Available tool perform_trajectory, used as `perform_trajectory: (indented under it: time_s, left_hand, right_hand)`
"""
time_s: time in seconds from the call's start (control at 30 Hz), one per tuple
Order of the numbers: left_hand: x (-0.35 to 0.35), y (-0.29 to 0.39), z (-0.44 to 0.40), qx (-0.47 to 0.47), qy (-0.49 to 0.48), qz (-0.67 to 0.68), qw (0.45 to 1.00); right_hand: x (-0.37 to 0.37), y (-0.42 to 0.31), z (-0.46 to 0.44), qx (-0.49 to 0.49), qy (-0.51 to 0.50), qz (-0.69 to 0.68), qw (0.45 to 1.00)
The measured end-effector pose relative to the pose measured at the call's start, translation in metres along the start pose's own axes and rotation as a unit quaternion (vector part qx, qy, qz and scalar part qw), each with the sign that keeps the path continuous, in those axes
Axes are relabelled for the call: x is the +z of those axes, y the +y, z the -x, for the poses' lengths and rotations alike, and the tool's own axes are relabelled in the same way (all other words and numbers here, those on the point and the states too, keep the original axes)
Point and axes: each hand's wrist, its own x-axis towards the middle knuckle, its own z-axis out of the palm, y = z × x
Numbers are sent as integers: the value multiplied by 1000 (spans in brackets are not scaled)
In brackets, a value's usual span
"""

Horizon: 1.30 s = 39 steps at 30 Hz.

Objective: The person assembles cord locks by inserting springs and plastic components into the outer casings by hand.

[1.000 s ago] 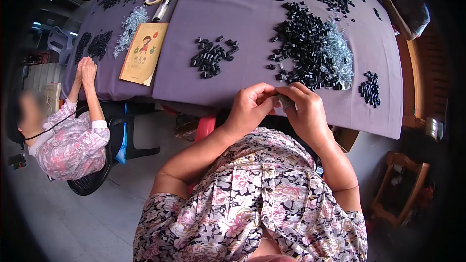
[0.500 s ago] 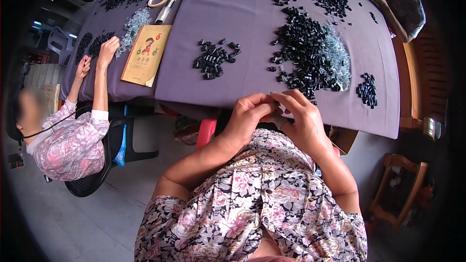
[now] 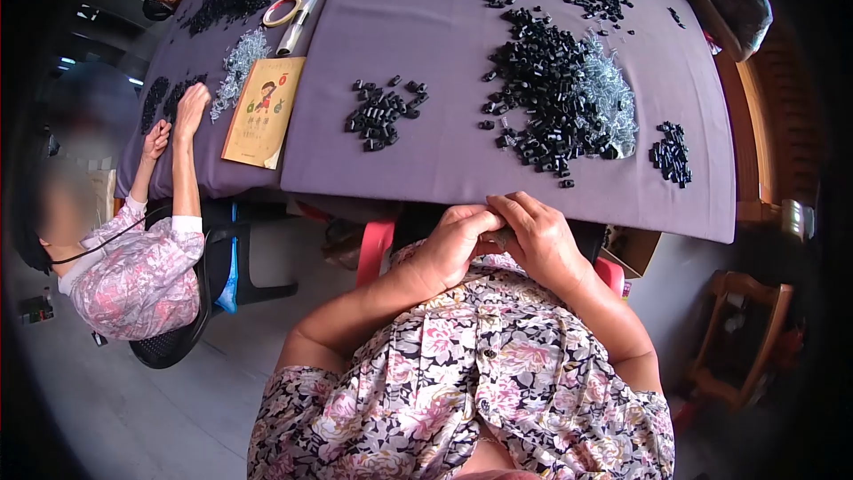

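My left hand (image 3: 460,238) and my right hand (image 3: 538,233) meet at the front edge of the cloth-covered table (image 3: 400,27). Both have their fingers pinched together at the tips, and whatever lies between them is hidden. Beyond my hands is a heap of small black plastic pieces (image 3: 533,80), with a pile of small clear pieces (image 3: 609,102) against its right side. A smaller cluster of black pieces (image 3: 384,114) lies to the left. At the right, a little group of black pieces (image 3: 670,155) lies near the table's side.
A yellow booklet (image 3: 263,116), a tape roll (image 3: 283,11) and a clear-wrapped roll (image 3: 298,25) lie on the left. A co-worker (image 3: 133,267) sits there, hands over the table. A wooden frame (image 3: 737,338) stands at lower right; an open box (image 3: 633,252) is below the table.
My hands have come slightly lower in view, staying together with fingertips pinched. The view has shifted a little. The co-worker's hands remain over the table, and another person shows more at upper left.
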Motion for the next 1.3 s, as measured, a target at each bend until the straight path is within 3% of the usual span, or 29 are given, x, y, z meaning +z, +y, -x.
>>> perform_trajectory:
  time_s: [0.27,0.47,0.67,0.8,0.83,0.93,1.13,1.3]
  left_hand:
    - [15,1,11,13,-30,-17,999]
    - [19,29,0,111,-49,-134,983]
    - [12,47,1,163,-130,-128,970]
    - [-2,52,2,119,-130,-227,958]
    - [-1,56,4,120,-112,-247,955]
    - [-3,74,8,246,-68,-375,891]
    - [-22,106,-1,347,151,-272,885]
    - [-23,92,-11,323,116,-343,874]
  right_hand:
    - [-11,-4,1,0,-21,-18,1000]
    - [-23,3,-34,-28,-8,-12,999]
    - [-23,4,-60,-30,8,-62,998]
    - [-16,14,-64,-17,-10,-122,992]
    - [-14,17,-63,-25,-3,-124,992]
    - [-25,16,-60,10,30,-134,991]
    - [-75,61,-21,88,178,17,980]
    - [-101,88,19,211,242,124,939]
